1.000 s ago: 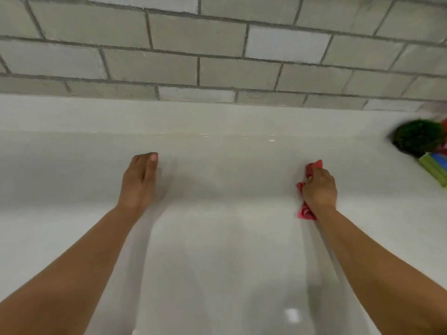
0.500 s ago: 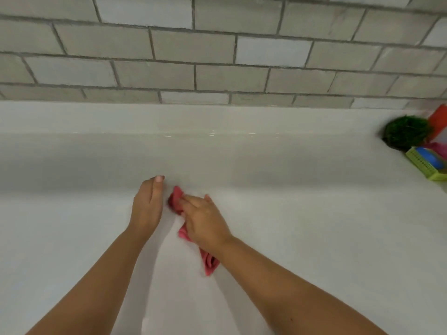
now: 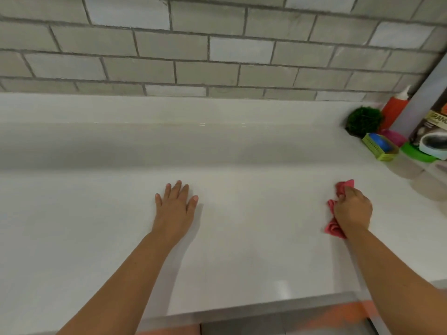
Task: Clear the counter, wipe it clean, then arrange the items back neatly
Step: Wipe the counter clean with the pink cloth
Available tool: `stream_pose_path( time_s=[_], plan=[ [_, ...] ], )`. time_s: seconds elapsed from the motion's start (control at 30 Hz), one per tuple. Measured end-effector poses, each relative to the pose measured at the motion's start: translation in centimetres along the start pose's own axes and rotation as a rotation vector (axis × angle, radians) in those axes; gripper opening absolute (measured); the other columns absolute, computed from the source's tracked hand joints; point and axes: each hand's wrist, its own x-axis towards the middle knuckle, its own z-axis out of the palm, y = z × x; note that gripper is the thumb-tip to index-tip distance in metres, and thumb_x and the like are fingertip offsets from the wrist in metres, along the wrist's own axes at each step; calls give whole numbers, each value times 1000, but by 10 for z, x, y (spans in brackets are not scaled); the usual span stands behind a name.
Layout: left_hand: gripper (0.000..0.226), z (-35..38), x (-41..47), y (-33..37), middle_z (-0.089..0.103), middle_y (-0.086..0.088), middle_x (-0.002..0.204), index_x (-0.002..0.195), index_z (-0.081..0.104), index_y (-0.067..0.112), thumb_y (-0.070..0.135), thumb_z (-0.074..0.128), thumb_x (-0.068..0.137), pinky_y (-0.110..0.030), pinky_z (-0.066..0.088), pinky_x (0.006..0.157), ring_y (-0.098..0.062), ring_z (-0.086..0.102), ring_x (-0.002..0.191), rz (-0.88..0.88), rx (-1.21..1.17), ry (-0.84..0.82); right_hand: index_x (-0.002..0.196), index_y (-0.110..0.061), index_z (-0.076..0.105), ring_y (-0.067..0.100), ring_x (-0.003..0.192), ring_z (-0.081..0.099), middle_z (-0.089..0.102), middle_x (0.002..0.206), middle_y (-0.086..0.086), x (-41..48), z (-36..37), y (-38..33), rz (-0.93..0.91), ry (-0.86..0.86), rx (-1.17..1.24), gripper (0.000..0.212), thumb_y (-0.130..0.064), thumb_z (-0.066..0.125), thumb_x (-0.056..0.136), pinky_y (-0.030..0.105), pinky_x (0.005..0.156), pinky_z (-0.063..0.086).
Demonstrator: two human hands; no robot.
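A: So, the right hand [image 3: 352,209] is closed around a crumpled pink-red wiping cloth [image 3: 333,228], pressing it onto the glossy white counter [image 3: 242,238]; bits of cloth stick out above the knuckles and below the wrist.

B: And the left hand [image 3: 175,209]?

A: Flat on the counter, fingers spread, holding nothing. It looks like a brace.

B: What could go wrong from here?

A: The cloth is on the right side, near the cluster in the far corner: a fuzzy dark-green ball [image 3: 364,120], a lime-green plastic tray with a blue sponge [image 3: 379,146], a pink bowl [image 3: 393,137], a red squeeze bottle with a white cap [image 3: 395,110]. A wide sweep that way could knock the tray or tip the bottle, I'd guess. And the bunched cloth touches only a narrow strip, so patches may get missed.

B: Anything you can't make out?

A: The printed carton [image 3: 435,124] and the white dish on a green ring [image 3: 433,145] are cut off at the frame edge. Most of the cloth is under the palm. Whether the counter is wet or smeared, I can't tell.
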Motion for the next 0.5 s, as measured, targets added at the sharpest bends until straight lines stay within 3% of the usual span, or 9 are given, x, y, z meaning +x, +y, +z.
stream_pose_path(
  time_s=[0.13, 0.27, 0.37, 0.43, 0.5],
  plan=[
    [51, 3, -29, 10, 9, -1, 158, 147, 22, 15, 35, 23, 101, -42, -4, 117, -19, -3, 146, -4, -68, 16, 124, 7, 49, 40, 115, 45, 52, 124, 25, -38, -4, -27, 41, -39, 154, 47, -8, 64, 81, 40, 99, 37],
    [49, -2, -51, 16, 15, -4, 156, 146, 26, 13, 32, 24, 101, -41, -2, 117, -21, 3, 146, -25, -156, 65, 130, 1, 48, 36, 113, 50, 54, 125, 22, -115, 18, -100, -248, -174, 345, 43, -10, 41, 89, 35, 97, 39],
    [46, -3, -61, 33, 23, -6, 154, 143, 32, 10, 29, 25, 101, -40, 3, 117, -21, 13, 145, 22, -224, 115, 136, -11, 43, 30, 115, 53, 56, 126, 12, -171, 25, -148, -402, -410, 544, 49, -20, 27, 91, 35, 100, 42],
    [42, 6, -64, 47, 35, -7, 147, 139, 39, 11, 25, 26, 101, -42, 13, 118, -23, 25, 141, 83, -296, 144, 143, -17, 34, 22, 132, 40, 46, 141, 4, -189, 15, -158, -480, -565, 637, 46, -19, 25, 98, 40, 114, 27],
    [44, 22, -67, 63, 35, -7, 147, 140, 36, 11, 26, 27, 100, -42, 21, 115, -23, 27, 139, 115, -287, 116, 143, -19, 36, 19, 143, 23, 32, 151, 4, -180, 2, -144, -507, -578, 605, 44, -13, 29, 99, 42, 120, 9]
  ],
)
